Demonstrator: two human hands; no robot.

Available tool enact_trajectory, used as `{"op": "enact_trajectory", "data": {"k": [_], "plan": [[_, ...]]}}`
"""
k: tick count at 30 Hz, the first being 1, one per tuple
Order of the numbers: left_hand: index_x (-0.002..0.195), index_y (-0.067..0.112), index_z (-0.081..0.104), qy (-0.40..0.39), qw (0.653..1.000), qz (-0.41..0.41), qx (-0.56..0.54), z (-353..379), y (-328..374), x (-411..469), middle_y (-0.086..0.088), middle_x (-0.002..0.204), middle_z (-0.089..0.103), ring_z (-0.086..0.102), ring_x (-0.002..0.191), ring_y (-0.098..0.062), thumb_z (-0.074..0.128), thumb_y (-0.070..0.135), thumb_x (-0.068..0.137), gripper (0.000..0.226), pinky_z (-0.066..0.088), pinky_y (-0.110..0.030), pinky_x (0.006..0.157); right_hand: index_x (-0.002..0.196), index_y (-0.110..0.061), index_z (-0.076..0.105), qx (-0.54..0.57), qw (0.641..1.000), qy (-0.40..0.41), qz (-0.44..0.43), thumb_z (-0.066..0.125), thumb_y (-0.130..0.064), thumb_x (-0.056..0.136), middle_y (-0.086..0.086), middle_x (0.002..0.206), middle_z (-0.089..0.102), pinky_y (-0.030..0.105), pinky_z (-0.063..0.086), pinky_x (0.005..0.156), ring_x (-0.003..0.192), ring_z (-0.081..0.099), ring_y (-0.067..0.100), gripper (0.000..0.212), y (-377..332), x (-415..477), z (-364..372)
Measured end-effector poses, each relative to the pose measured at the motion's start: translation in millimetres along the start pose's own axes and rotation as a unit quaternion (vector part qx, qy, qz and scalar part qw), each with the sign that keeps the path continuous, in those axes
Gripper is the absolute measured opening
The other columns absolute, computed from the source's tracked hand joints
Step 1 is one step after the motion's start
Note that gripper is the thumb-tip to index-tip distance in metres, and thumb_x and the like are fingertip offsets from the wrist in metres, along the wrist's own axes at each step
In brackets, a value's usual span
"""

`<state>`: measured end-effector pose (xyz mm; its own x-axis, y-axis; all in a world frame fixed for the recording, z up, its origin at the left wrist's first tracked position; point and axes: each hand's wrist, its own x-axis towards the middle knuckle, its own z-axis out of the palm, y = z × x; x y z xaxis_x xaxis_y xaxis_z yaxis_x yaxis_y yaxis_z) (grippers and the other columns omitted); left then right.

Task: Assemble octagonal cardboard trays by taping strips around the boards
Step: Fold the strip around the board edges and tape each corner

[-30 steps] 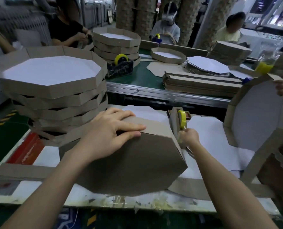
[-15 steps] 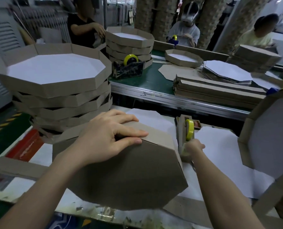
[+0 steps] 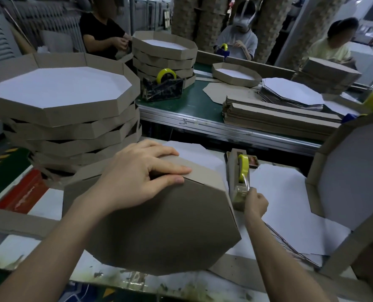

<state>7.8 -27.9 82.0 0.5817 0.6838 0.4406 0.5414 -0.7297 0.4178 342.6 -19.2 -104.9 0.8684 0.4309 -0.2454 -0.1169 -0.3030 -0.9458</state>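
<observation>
Brown octagonal tray (image 3: 159, 232) lies bottom-up, tilted, under the left hand (image 3: 135, 179); clear tape strip (image 3: 245, 182) stretches from yellow roll (image 3: 243, 167) down to the right hand (image 3: 255, 203)

My white table (image 3: 17, 251) carries a stack of trays (image 3: 72, 136) at left, an upturned tray (image 3: 159, 225), a tape dispenser (image 3: 239, 182) and white boards (image 3: 290, 203).

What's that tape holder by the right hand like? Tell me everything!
The tape dispenser is a tan block standing upright on the worktable, right of the upturned brown tray. A yellow roll sits in its top. A clear strip runs down from the roll to the right hand, which pinches it.
</observation>
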Motion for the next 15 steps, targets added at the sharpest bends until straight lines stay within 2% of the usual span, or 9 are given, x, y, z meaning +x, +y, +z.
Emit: {"op": "enact_trajectory", "data": {"k": [1,3,5,7,9,12,15], "plan": [[0.107,0.059,0.064,0.002,1.000,0.001,-0.004,0.1,-0.1,0.2,0.023,0.121,0.061,0.045,0.113,0.004,0.042,0.068,0.083,0.034,0.045,-0.035,0.091,0.066,-0.014,0.054,0.010,1.000,-0.017,-0.015,0.054,-0.026,0.096,0.000,0.077,0.056,0.027,0.039,0.057,0.069,0.051,0.014,0.033,8.7,-5.6,-6.5],[0.108,0.058,0.064,0.000,1.000,0.005,-0.012,0.4,-0.1,0.9,0.023,0.121,0.062,0.047,0.115,0.001,0.042,0.068,0.082,0.035,0.047,-0.037,0.091,0.073,-0.012,0.061,0.028,0.998,-0.043,-0.026,0.064,-0.024,0.094,-0.002,0.103,0.065,0.027,0.048,0.076,0.090,0.060,0.014,0.024,25.3,-12.0,-16.1],[0.108,0.058,0.064,-0.003,1.000,0.009,-0.016,0.2,-0.4,1.1,0.022,0.120,0.062,0.049,0.116,0.000,0.043,0.067,0.083,0.035,0.047,-0.038,0.091,0.079,-0.009,0.062,0.041,0.997,-0.056,-0.030,0.068,-0.016,0.092,0.001,0.122,0.063,0.031,0.050,0.089,0.104,0.061,0.018,0.016,35.5,-12.9,-19.5],[0.108,0.057,0.065,0.001,1.000,0.011,-0.016,0.0,-1.1,2.0,0.022,0.120,0.062,0.049,0.116,-0.001,0.044,0.066,0.083,0.034,0.048,-0.038,0.091,0.082,-0.007,0.062,0.041,0.997,-0.060,-0.036,0.067,-0.011,0.093,0.003,0.134,0.060,0.034,0.049,0.097,0.115,0.059,0.021,0.012,40.8,-8.6,-19.9],[0.108,0.056,0.066,0.002,1.000,0.008,-0.016,-0.2,-2.0,2.6,0.021,0.120,0.063,0.050,0.116,-0.001,0.044,0.066,0.083,0.034,0.048,-0.039,0.091,0.082,-0.005,0.063,0.026,0.997,-0.058,-0.039,0.065,-0.009,0.093,0.005,0.138,0.059,0.033,0.047,0.097,0.119,0.058,0.022,0.012,44.7,-3.5,-21.1],[0.107,0.057,0.065,0.002,1.000,0.006,-0.012,0.6,-2.9,3.5,0.022,0.120,0.063,0.050,0.115,-0.001,0.044,0.066,0.083,0.033,0.048,-0.038,0.090,0.077,-0.003,0.064,0.013,0.998,-0.055,-0.042,0.065,-0.006,0.092,0.009,0.133,0.062,0.036,0.047,0.101,0.115,0.059,0.022,0.016,46.0,3.9,-23.5],[0.108,0.058,0.064,-0.003,1.000,0.011,0.001,1.8,-3.1,4.0,0.022,0.121,0.062,0.050,0.115,-0.003,0.044,0.066,0.084,0.033,0.048,-0.037,0.088,0.086,0.002,0.066,0.001,0.998,-0.047,-0.042,0.065,-0.004,0.092,0.014,0.124,0.067,0.036,0.047,0.100,0.111,0.061,0.026,0.009,45.6,9.6,-28.0]]}}
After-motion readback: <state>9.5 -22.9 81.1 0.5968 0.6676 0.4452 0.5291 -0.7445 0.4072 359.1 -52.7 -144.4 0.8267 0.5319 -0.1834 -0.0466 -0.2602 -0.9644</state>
